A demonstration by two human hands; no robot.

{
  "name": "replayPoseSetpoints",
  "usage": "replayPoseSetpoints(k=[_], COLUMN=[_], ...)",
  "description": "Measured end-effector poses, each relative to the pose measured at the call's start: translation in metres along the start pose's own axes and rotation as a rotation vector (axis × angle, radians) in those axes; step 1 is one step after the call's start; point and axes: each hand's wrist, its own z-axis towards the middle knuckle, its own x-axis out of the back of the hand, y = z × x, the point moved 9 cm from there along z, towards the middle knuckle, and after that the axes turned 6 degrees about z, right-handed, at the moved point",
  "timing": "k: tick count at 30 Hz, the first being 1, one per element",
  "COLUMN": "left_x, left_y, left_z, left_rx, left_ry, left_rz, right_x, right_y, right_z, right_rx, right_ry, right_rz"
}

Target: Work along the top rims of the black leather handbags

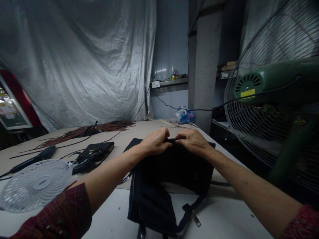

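A black bag (154, 199) stands on the table in front of me, its body dark and its inner details hard to make out. My left hand (157, 141) pinches the bag's top edge between thumb and fingers. Close beside it, my right hand (191, 141) grips the same edge, leaving a short stretch of black material between the two. Near the bag's lower right, a metal zipper pull (196, 219) hangs by a black strip.
On the left are a white fan grille (40, 182), a small black bag (96, 152), a dark-handled corded tool (37, 159) and a bundle of brown cords (99, 127). A large green fan (271, 83) stands at the right. A blue-and-white plastic bag (185, 115) lies at the table's far end.
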Motion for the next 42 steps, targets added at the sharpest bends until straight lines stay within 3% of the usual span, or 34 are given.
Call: replayPoseSetpoints(k=[7, 10, 13, 17, 22, 27, 31, 36, 39, 42], left_x=[-0.005, -0.003, 0.001, 0.001, 0.0, -0.002, -0.004, -0.013, -0.013, -0.012], left_y=[-0.007, -0.006, 0.001, 0.004, -0.018, -0.031, -0.024, -0.021, -0.02, -0.019], left_z=[0.014, 0.015, 0.013, 0.01, 0.016, 0.019, 0.019, 0.018, 0.018, 0.019], left_rx=[0.027, 0.052, 0.015, -0.025, 0.118, 0.236, 0.185, 0.145, 0.125, 0.113], left_ry=[-0.032, -0.04, -0.013, -0.001, 0.011, -0.006, -0.052, -0.088, -0.075, -0.078], left_rz=[-0.091, -0.11, -0.055, -0.021, -0.348, -0.593, -0.43, -0.262, -0.243, -0.239], right_x=[-0.003, -0.006, -0.009, -0.01, -0.009, -0.006, 0.01, 0.057, 0.06, 0.04], right_y=[-0.002, -0.01, -0.016, -0.012, -0.001, -0.01, -0.008, 0.032, 0.035, 0.024], right_z=[-0.002, -0.005, -0.007, -0.003, 0.004, 0.004, 0.007, 0.004, -0.005, -0.013], right_rx=[-0.001, 0.084, 0.16, 0.127, 0.015, 0.032, 0.013, -0.256, -0.291, -0.242], right_ry=[-0.025, -0.047, -0.047, -0.058, -0.128, -0.148, -0.072, 0.085, -0.021, -0.185], right_rz=[-0.097, -0.158, -0.195, -0.141, -0.048, 0.007, 0.031, 0.132, 0.03, -0.049])
